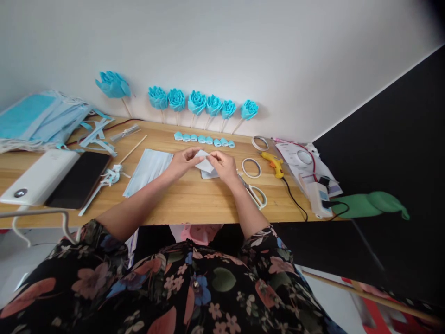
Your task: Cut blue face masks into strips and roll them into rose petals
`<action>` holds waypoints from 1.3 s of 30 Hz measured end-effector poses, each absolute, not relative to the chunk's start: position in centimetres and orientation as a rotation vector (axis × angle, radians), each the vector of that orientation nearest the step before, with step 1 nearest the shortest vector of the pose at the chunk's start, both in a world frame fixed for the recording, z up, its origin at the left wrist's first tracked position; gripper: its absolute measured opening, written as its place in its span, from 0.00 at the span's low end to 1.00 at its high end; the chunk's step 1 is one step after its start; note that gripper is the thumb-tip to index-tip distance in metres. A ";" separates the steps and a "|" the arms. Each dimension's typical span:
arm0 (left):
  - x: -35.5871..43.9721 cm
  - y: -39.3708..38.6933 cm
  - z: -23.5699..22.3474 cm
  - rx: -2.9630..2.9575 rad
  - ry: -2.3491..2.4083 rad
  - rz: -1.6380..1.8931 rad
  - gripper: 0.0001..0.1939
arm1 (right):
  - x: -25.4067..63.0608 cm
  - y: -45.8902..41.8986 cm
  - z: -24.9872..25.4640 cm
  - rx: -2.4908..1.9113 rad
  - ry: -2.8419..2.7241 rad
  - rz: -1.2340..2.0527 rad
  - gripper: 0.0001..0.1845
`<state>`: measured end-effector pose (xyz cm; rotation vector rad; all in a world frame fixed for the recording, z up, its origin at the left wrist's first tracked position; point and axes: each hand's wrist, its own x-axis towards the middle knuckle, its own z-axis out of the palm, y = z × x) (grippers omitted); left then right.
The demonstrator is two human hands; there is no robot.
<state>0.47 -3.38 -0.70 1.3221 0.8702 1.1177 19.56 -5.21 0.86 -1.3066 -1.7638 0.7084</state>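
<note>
Piece of white sheet (204, 163) is held above the wooden table (167, 202), near the middle of its depth, between the left hand (186, 161) and the right hand (222, 165). Its left part is pinched by the thumb and fingers of the left hand; its upper right edge is grasped by the fingertips of the right hand. One corner is pointed up toward the wall (215, 51); the long axis appears slanted, from the wall side down toward the right and the table's front edge. The exact fold cannot be made out.

A grey-blue flat piece (209, 174) is seen below it, partly covered. To the left, a pale blue sheet (149, 169) is laid with its long axis slanted away from the front edge. Scissors (259, 197) are placed beside the right forearm, handles toward the front edge, blades partly hidden.

A row of small blue folded pieces (201, 139) is set out left to right beyond the hands. Blue flowers on sticks (176, 99) are leaned against the wall. To the right, a roll of tape (251, 168) is laid flat, and a yellow glue gun (277, 166) is placed with its nozzle toward the left.
</note>
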 end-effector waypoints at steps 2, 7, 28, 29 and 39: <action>0.4 -3.7 -0.2 1.325 0.903 1.105 0.24 | 19.5 -5.3 0.7 -1.284 -1.793 0.706 0.19; 0.3 -3.9 0.3 1.281 0.956 1.134 0.21 | 19.5 -5.3 0.9 -1.236 -1.727 0.772 0.20; 0.7 -4.4 0.6 1.265 1.078 1.050 0.28 | 19.1 -5.5 0.9 -1.209 -1.741 0.759 0.17; 0.7 -4.4 0.6 1.273 1.080 1.024 0.26 | 19.1 -5.4 0.9 -1.199 -1.748 0.762 0.17; 0.3 -4.1 1.9 1.015 0.883 1.053 0.16 | 21.0 -5.0 1.9 -1.011 -1.706 0.651 0.15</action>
